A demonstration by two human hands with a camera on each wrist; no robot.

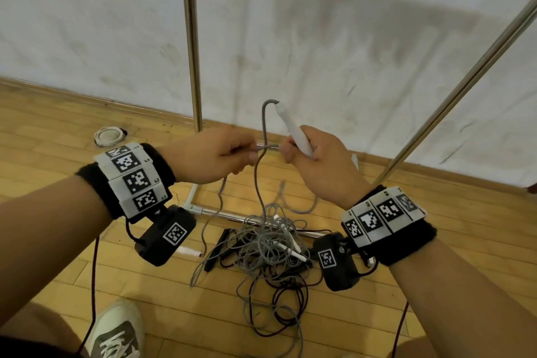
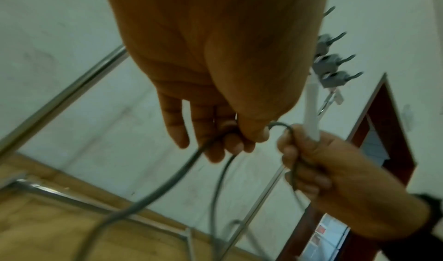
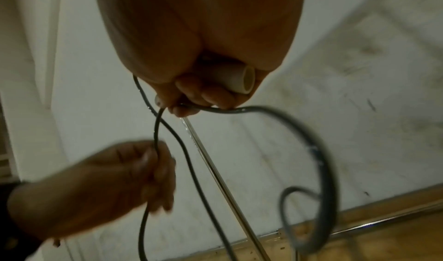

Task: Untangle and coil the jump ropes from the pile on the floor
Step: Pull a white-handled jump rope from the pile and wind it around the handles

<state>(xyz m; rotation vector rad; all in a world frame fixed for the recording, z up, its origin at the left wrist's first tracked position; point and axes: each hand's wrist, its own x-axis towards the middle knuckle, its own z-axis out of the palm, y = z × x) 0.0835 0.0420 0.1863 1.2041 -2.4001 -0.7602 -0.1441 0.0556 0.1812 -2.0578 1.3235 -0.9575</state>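
Head view, left edge: coiled white rope (image 1: 108,136) lies on the floor (image 1: 58,264) by the wall.
Left hand (image 1: 216,155): fingers curled, pinching the grey cord (image 1: 263,125) just beside the right hand.
Grey cord: rises from the pinch to the top of the white handle (image 1: 293,129); a second strand drops from the hands to the pile.
Right hand (image 1: 316,160): clenched round the white handle, which tilts up and away; fingertips also catch the cord.
Pile (image 1: 270,250): on the floor below and between the wrists, near a metal rack base; grey cords, dark cords and white handles interlaced.
Stage (judged): one rope part lifted, far end not yet free.
Risk 1: pulling upward could tighten loops in the pile; cause, strand runs through other cords.
Risk 2: cord could snag the rack pole (image 1: 191,38); cause, pile lies against its base.
Risk 3: pinch may slip; cause, thin smooth cord.
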